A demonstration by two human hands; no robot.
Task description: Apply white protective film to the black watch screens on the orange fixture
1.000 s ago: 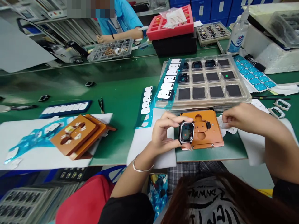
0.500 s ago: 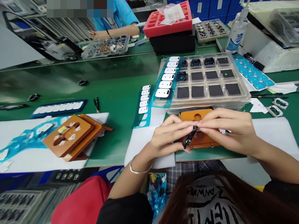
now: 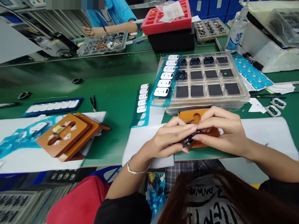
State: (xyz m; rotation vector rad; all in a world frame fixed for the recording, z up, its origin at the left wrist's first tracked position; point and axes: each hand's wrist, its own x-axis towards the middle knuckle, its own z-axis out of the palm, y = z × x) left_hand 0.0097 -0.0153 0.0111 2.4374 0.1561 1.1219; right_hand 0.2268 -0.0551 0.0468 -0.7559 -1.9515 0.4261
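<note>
Between my hands is a small black watch case (image 3: 187,142), held tilted and largely covered by fingers. My left hand (image 3: 167,138) is closed round its left side, thumb underneath and fingers over the top. With fingertips and thumb pinched together, my right hand (image 3: 223,132) grips its right upper end. Just behind and below them, an orange block fixture (image 3: 185,116) with a keyhole-like cutout lies on a white foam sheet (image 3: 137,146). A clear compartment tray (image 3: 205,99) stands beyond, with similar black cases (image 3: 195,61) in a few pockets.
Blue film strips with white labels (image 3: 143,102) lie left of the tray. A second orange fixture (image 3: 65,133) sits on foam at the left. Two pale frames (image 3: 272,111) lie to the right. A pump bottle (image 3: 235,34) and red tray (image 3: 167,23) stand behind; a co-worker's hand (image 3: 93,31) is across the bench.
The black case has tipped from steep to flatter in my hands. My right fingers have curled closer over it. The whole view has shifted slightly.
</note>
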